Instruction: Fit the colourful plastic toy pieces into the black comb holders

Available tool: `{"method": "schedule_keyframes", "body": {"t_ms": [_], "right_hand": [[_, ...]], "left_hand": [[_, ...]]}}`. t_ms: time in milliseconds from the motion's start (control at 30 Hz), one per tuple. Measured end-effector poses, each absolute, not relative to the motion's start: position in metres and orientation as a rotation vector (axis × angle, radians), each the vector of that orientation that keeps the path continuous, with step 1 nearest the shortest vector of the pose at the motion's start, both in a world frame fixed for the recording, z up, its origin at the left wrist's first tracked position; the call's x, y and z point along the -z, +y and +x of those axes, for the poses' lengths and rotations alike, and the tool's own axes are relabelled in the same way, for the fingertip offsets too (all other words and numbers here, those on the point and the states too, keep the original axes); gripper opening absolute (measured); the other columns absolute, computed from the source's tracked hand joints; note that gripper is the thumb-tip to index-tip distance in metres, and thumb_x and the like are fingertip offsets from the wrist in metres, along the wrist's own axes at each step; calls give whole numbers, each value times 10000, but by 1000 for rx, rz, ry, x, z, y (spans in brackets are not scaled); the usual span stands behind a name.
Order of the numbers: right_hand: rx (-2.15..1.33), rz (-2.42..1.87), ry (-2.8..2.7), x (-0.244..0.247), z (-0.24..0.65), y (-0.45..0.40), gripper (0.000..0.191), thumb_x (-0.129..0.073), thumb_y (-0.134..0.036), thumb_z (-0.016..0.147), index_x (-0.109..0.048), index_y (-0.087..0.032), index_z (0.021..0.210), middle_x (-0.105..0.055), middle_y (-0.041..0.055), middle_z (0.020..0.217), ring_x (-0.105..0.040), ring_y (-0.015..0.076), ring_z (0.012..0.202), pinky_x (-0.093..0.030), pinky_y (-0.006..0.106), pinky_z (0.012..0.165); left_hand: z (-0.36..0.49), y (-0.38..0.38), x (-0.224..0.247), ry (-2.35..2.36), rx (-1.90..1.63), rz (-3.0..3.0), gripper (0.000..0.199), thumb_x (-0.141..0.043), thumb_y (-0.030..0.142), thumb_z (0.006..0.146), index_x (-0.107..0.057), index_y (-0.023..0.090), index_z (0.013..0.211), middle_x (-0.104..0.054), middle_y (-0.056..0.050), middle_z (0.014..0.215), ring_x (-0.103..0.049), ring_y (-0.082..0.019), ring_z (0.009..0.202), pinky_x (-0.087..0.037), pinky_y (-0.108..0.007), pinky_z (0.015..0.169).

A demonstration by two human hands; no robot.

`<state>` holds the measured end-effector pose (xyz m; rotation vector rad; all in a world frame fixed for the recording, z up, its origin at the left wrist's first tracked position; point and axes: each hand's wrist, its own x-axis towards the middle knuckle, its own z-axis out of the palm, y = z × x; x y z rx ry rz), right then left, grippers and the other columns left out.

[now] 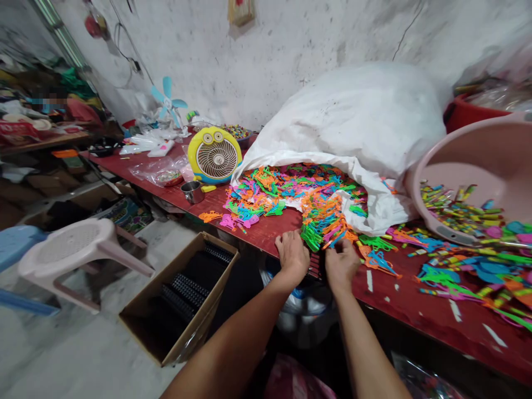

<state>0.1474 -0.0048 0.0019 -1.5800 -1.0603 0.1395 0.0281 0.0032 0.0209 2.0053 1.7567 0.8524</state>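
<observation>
My left hand point(293, 256) is at the front edge of the red table, its fingers bent down beside a green bundle of small plastic pieces point(311, 237). Close by, my right hand point(342, 265) has thumb and fingers pinched together, touching the blue and orange pieces in front of it. Between the hands shows a small dark slotted part point(316, 265), mostly hidden. Whatever either hand holds is too small or covered to make out. Bright flat plastic pieces point(266, 191) in orange, green, blue and pink spill from a large white sack point(349, 116) just beyond.
A pink tub point(419, 183) lies tipped at right, with striped small sticks point(461, 210) spilling out. A yellow fan point(218, 155) and metal cup point(192, 192) stand at left. Below are a cardboard box point(145, 313) of black perforated parts and a plastic stool point(78, 249). A person sits far left.
</observation>
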Motion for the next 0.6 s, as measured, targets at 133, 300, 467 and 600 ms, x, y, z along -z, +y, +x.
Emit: {"method": "schedule_keyframes", "body": {"t_ms": [133,300,467,600], "right_hand": [[64,-1609,-1223,-4,144,-9,79,-530,-285,742,-557,-211,749,-597,50,764,-507,204,722,-385,319,678],[-76,-1630,-1254,-2,154,-6,107,-549,-318,732,-539,-216,701,-563,14,686,-487,180,661,-365,299,648],[-248,-1650,-1100,-3,159,1,103,-566,-301,645,-501,-221,651,-512,-31,583,-434,145,567,-333,272,580],[-231,-1688,-1027,-9,148,3,96,-559,-294,635,-515,-218,676,-524,-20,590,-438,150,566,-340,279,578]], "left_hand": [[32,2,-23,1795,-835,1962,348,-482,121,834,-551,170,1171,-618,-115,1235,-477,-272,1227,-252,-453,1104],[27,5,-25,1762,-810,1989,378,-479,107,821,-538,175,1188,-615,-102,1235,-478,-265,1220,-273,-442,1095],[23,7,-24,1742,-798,2021,379,-481,120,822,-534,188,1192,-615,-92,1237,-481,-261,1211,-283,-439,1095],[26,5,-23,1770,-801,2008,351,-475,131,838,-538,190,1178,-621,-91,1220,-483,-255,1214,-274,-429,1110]]}}
